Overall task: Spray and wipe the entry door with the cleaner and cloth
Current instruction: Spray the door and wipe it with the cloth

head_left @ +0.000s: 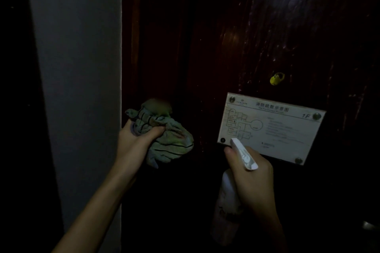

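A dark red-brown wooden entry door (267, 37) fills the right of the dim view, with wet streaks shining near its top. My left hand (135, 139) grips a bunched greenish striped cloth (164, 135) held close to the door's left edge. My right hand (250, 172) is wrapped round the neck of a white spray bottle (244, 154), nozzle pointing up-left toward the door, just below a white plaque. The bottle's body (224, 211) hangs down in shadow.
A white fire evacuation plan plaque (273, 127) marked 1F is screwed to the door. A small yellow peephole cover (276, 78) sits above it. A grey wall (78, 68) stands left of the door frame (135, 37). A metal handle part (370, 227) shows at the lower right.
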Available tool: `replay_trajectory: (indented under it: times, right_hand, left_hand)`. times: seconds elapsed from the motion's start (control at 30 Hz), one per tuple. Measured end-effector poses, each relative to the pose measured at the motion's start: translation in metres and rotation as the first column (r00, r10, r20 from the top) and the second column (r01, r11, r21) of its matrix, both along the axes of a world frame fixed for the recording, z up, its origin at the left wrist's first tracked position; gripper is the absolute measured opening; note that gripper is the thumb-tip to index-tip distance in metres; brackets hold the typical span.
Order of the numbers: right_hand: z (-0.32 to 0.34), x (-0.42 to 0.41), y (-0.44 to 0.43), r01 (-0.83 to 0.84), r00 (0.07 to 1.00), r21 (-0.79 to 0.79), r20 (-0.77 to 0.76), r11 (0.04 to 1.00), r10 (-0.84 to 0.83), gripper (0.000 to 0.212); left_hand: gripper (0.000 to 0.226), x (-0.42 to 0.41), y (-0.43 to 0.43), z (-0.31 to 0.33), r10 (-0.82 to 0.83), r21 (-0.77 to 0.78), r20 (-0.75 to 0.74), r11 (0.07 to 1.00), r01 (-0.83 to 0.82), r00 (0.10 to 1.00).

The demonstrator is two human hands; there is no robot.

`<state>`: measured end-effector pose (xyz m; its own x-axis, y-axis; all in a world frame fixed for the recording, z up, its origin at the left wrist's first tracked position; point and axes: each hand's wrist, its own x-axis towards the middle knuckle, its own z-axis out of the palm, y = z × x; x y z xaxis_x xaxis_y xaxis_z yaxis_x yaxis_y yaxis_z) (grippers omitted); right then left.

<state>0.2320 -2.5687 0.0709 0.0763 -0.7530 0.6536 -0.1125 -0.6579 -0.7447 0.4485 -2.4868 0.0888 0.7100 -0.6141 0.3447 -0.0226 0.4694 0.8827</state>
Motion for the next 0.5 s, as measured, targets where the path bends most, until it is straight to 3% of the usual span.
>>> replay_trajectory:
  times: [0.17, 0.3, 0.37, 0.5]
  right_hand:
    - [-0.010, 0.003, 0.000, 0.029, 0.999, -0.042, -0.022, 0.999, -0.030, 0.046]
    - [-0.022, 0.002, -0.007, 0.095, 0.980, -0.117, -0.163, 0.989, -0.113, 0.035]
    - [-0.031, 0.003, -0.006, 0.089, 0.974, -0.059, -0.202, 0.994, -0.099, 0.029]
    - [-0.073, -0.001, -0.001, 0.103, 0.903, -0.120, -0.405, 0.987, -0.143, 0.029]
  left_hand:
    - [0.035, -0.001, 0.002, -0.001, 0.010, -0.022, -0.006, 1.000, -0.010, 1.000]
    - [0.035, -0.003, 0.005, -0.003, 0.011, -0.021, -0.008, 1.000, -0.011, 1.000]
    - [0.035, -0.002, 0.008, -0.006, 0.017, -0.012, -0.011, 1.000, -0.017, 1.000]
    - [0.034, -0.002, 0.019, -0.026, 0.054, 0.026, -0.016, 0.998, -0.054, 0.998]
